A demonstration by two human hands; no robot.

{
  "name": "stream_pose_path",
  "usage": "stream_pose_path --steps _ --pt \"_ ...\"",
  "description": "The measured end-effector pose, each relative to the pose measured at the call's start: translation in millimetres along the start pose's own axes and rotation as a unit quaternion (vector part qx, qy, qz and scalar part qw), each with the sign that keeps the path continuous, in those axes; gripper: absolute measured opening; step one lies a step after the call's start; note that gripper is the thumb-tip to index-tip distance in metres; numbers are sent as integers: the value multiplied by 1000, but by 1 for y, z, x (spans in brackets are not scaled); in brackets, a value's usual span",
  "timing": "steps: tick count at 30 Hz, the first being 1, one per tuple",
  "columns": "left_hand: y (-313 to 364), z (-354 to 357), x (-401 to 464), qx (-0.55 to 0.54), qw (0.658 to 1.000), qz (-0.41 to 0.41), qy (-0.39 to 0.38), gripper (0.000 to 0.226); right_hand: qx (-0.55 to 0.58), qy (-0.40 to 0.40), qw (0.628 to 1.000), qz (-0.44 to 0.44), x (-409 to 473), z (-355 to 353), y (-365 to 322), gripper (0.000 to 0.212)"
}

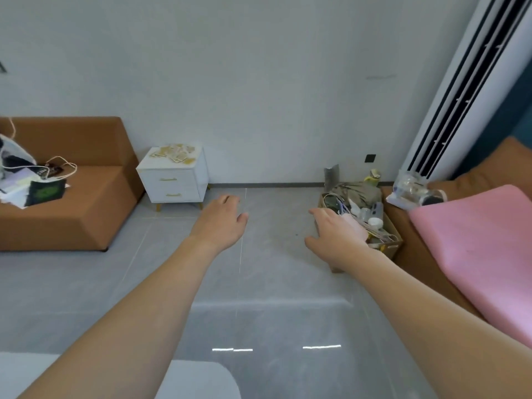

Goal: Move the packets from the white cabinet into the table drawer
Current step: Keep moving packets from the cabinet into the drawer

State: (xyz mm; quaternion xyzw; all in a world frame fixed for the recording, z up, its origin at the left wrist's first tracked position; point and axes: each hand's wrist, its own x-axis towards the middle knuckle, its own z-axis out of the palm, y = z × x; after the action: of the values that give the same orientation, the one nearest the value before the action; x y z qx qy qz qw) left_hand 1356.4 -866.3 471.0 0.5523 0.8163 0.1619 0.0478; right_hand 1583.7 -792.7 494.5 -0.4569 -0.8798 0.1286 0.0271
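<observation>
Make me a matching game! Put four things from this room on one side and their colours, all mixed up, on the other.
Things:
1. cabinet with the packets on top
2. sofa on the left
3. mat on the right
4. floor

Colours:
A. pink
B. grey
C. white
D. brown

Pairs: 1-C, 2-D, 3-A, 4-B
</observation>
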Motion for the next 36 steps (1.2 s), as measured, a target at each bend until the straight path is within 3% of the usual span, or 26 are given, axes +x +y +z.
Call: stream_pose_path --steps 11,24,30,36 --pt "-50 -3 244 -7 999 -23 30 49 66 -3 997 -30 275 -18 6 65" --pt "-127 0 540 -11 1000 10 -1 49 91 13 996 -8 580 -36 -20 63" --pt "-199 -14 661 3 1000 -15 -1 49 100 12 995 -1 717 -29 -50 61" --pt "-300 -49 763 -1 999 -31 16 50 90 6 996 -28 846 -21 -134 60"
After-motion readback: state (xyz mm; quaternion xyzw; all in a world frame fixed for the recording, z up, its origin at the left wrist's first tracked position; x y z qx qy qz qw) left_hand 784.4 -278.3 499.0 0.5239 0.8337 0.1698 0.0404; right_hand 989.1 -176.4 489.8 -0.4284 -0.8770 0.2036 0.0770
